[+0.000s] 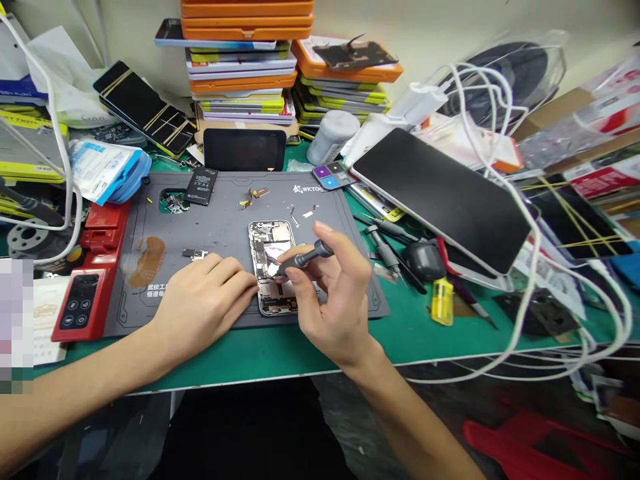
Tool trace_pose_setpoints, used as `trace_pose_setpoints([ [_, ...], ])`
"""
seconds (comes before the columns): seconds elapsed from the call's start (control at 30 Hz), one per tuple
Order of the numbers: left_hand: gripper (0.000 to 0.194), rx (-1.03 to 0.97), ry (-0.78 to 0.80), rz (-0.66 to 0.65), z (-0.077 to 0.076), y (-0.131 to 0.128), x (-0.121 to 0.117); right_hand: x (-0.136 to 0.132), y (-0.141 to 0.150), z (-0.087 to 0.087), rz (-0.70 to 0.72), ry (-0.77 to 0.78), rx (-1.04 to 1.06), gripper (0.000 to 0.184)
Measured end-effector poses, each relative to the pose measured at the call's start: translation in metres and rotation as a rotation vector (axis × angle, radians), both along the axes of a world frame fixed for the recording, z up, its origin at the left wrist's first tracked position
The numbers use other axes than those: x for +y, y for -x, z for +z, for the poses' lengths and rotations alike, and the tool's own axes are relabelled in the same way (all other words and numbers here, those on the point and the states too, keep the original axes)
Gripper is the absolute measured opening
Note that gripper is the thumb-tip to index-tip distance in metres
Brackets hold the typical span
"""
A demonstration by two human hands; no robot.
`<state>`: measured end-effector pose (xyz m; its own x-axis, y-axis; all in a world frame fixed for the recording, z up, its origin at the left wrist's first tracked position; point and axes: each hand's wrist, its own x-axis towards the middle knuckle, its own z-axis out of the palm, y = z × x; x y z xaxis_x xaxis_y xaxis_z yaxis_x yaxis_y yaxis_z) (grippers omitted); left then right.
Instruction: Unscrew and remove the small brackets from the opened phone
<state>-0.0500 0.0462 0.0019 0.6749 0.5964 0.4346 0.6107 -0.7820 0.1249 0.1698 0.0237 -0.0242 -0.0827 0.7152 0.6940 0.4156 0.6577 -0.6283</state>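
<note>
An opened smartphone [275, 233] lies on the grey work mat [240, 260], its inner parts and metal plates bare. My left hand [210, 293] rests on the mat, fingers bent together, fingertips against the phone's left edge; its thumb is hidden. Between thumb and fingers, my right hand [335, 300] holds a small dark screwdriver [316, 253] slanted over the middle of the phone. The screwdriver's tip is too small to make out. A small phone part [194, 254] lies just beyond my left hand. Farther back are a black phone battery [201, 186] and a flex cable [249, 198].
A red device with buttons [80, 303] borders the mat on the left. Stacked orange cases [247, 20] and a propped dark screen [245, 149] stand behind. Rightward lie a large tablet [440, 193], several tools [385, 250], a yellow piece [443, 301] and looping white cables [533, 280].
</note>
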Motion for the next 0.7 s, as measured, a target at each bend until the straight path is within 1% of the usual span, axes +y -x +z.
trace_pose_setpoints([
  [0.2,0.02,0.01,-0.017,0.006,0.002,-0.002,0.0,-0.001,-0.001,-0.001,-0.018,0.02,-0.083,0.075],
  [0.4,0.019,0.018,-0.026,-0.003,0.002,-0.002,0.0,0.001,0.0,-0.001,-0.012,0.011,-0.094,0.077],
  [0.47,0.019,0.021,-0.03,-0.003,0.002,-0.002,0.0,0.002,0.0,0.0,-0.029,-0.007,-0.108,0.077],
  [0.6,0.019,0.023,-0.037,0.0,0.002,-0.002,-0.001,0.003,-0.001,0.006,-0.078,-0.091,-0.189,0.078],
  [0.7,0.019,0.023,-0.037,0.004,0.002,-0.002,-0.001,0.003,-0.001,0.008,-0.085,-0.123,-0.217,0.077],
])
